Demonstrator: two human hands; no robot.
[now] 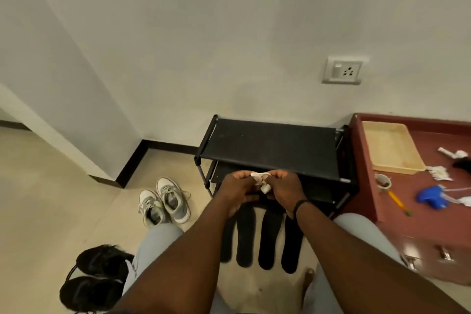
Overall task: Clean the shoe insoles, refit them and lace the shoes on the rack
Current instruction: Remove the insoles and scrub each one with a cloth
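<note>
Fingers of the left hand (238, 186) and right hand (285, 187) both pinch a small crumpled white cloth (262, 181). Four flat black insoles (246, 234) lie on the floor below. Fold it flat, then wipe each fully.

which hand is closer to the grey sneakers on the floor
Left. The left hand is held over the insoles, just right of the grey sneakers in the view. The right hand is on its far side; both pinch a white cloth.

Left hand (238, 187) and right hand (286, 190) meet, fingers curled (arms outstretched).
</note>
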